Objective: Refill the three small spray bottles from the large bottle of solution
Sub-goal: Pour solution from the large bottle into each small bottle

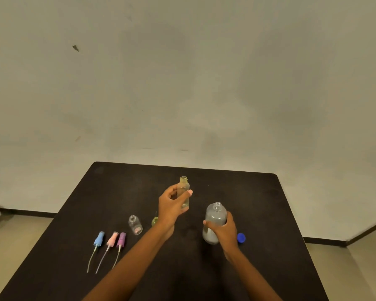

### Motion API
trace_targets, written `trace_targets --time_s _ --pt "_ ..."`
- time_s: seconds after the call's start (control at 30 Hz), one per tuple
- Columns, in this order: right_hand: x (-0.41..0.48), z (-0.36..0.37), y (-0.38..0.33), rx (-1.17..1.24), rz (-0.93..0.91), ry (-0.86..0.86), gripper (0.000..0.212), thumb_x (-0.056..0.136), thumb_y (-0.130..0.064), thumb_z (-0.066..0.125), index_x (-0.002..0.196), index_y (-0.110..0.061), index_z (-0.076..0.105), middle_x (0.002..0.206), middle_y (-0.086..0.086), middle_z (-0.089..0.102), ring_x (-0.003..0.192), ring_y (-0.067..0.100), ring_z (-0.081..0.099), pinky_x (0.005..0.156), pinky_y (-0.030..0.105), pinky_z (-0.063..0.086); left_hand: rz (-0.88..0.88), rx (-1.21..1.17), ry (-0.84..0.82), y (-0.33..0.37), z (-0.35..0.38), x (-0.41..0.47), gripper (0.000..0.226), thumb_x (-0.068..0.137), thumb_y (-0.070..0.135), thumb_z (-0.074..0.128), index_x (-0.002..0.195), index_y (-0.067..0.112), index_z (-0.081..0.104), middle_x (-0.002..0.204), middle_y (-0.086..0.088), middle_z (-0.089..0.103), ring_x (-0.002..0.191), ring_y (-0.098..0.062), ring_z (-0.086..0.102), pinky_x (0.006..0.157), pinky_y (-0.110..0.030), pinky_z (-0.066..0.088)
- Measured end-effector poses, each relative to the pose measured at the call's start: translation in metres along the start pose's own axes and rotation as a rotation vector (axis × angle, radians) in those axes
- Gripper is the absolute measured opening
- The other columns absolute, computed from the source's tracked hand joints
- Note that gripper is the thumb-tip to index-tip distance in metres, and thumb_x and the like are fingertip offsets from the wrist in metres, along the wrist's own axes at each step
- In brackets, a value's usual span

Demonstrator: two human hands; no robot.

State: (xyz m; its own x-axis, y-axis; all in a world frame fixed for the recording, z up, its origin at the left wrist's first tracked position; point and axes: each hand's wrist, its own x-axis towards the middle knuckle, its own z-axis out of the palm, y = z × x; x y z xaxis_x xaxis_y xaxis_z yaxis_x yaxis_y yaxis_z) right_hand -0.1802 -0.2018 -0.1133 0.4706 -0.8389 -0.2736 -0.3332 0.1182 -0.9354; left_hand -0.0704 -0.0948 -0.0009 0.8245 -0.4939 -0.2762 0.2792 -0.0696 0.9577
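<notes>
Both forearms reach in from the near edge of the table (pixel 269 203), towards its middle. The left hand (pixel 172 205) grips a small clear bottle (pixel 183 187), fingers (pixel 172 192) curled round its far side and the thumb pressed across its front. The bottle is upright and uncapped, its open neck standing above the fingers. The wrist is raised and bent slightly back.

The right hand (pixel 224 232) holds the large bottle (pixel 214 216) just right of it, fingers wrapped round the lower body from the right and the thumb across the front. Its neck is open and points up. Whether its base touches the table I cannot tell. A blue cap (pixel 241 237) lies just beside that hand, towards the right edge.

Towards the left edge a second small bottle (pixel 135 224) stands open. A greenish bottle (pixel 154 221) is half hidden behind the left wrist. Near the left edge lie three spray heads, blue (pixel 99 238), pink (pixel 112 238) and purple (pixel 121 239), side by side, tubes trailing towards the near edge.
</notes>
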Motion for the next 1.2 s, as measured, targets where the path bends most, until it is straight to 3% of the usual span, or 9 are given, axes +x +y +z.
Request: trace_targets --time_s 0.13,0.27,0.47,0.7,0.83,1.0,1.2 --pt "-0.011 -0.009 -0.046 0.106 -0.129 -0.027 0.052 0.064 -0.019 0.083 0.101 -0.035 0.048 0.107 -0.001 0.059 0.097 0.016 0.060 0.081 0.034 0.053 0.042 -0.014 -0.132 0.038 -0.010 -0.007 0.028 0.081 0.021 0.069 0.107 0.023 0.063 0.109 -0.001 0.063 0.101 -0.015 0.062 0.078 -0.032 0.057" --pt "-0.028 -0.022 -0.112 0.166 -0.279 -0.052 0.052 0.067 -0.018 0.080 0.102 -0.037 0.047 0.104 -0.007 0.058 0.094 0.012 0.060 0.071 0.022 0.049 0.095 0.008 -0.254 0.079 -0.018 -0.013 0.028 0.078 0.023 0.071 0.104 0.025 0.064 0.109 0.000 0.066 0.100 -0.014 0.064 0.079 -0.031 0.057" --pt "-0.056 -0.042 -0.203 0.049 -0.541 0.002 0.055 0.066 -0.016 0.081 0.105 -0.030 0.046 0.098 -0.018 0.055 0.087 0.001 0.056 0.066 0.014 0.042 0.198 0.107 -0.353 0.129 -0.031 -0.029 0.042 0.076 0.028 0.070 0.116 0.019 0.063 0.116 -0.002 0.065 0.104 -0.018 0.064 0.086 -0.039 0.056" --pt "-0.079 -0.053 -0.269 -0.144 -0.787 0.079 0.066 0.063 -0.023 0.083 0.112 -0.033 0.041 0.100 -0.024 0.048 0.089 0.004 0.054 0.069 0.009 0.041 0.335 0.164 -0.433 0.176 -0.039 -0.057 0.056 0.059 0.043 0.067 0.111 0.024 0.064 0.116 -0.001 0.066 0.102 -0.018 0.066 0.080 -0.036 0.058" --pt "-0.086 -0.053 -0.288 -0.279 -0.875 0.185 0.076 0.050 -0.044 0.077 0.116 -0.035 0.042 0.105 -0.019 0.048 0.102 0.016 0.048 0.075 0.022 0.043 0.387 0.141 -0.463 0.188 -0.042 -0.067 0.059 0.060 0.039 0.066 0.116 0.023 0.058 0.108 0.001 0.070 0.093 -0.016 0.069 0.069 -0.029 0.059" --pt "-0.094 -0.056 -0.302 -0.388 -0.956 0.261 0.079 0.054 -0.031 0.086 0.122 -0.025 0.048 0.108 -0.010 0.050 0.101 0.017 0.044 0.080 0.033 0.043 0.430 0.143 -0.473 0.196 -0.042 -0.073 0.057 0.060 0.037 0.067 0.115 0.022 0.059 0.106 0.000 0.071 0.091 -0.015 0.070 0.068 -0.029 0.059" --pt "-0.100 -0.054 -0.306 -0.463 -1.052 0.343 0.075 0.051 -0.046 0.069 0.122 -0.027 0.050 0.104 -0.014 0.045 0.098 0.014 0.041 0.079 0.036 0.043 0.458 0.140 -0.495 0.196 -0.040 -0.075 0.052 0.061 0.037 0.068 0.112 0.025 0.062 0.102 0.002 0.073 0.095 -0.015 0.069 0.074 -0.033 0.059"
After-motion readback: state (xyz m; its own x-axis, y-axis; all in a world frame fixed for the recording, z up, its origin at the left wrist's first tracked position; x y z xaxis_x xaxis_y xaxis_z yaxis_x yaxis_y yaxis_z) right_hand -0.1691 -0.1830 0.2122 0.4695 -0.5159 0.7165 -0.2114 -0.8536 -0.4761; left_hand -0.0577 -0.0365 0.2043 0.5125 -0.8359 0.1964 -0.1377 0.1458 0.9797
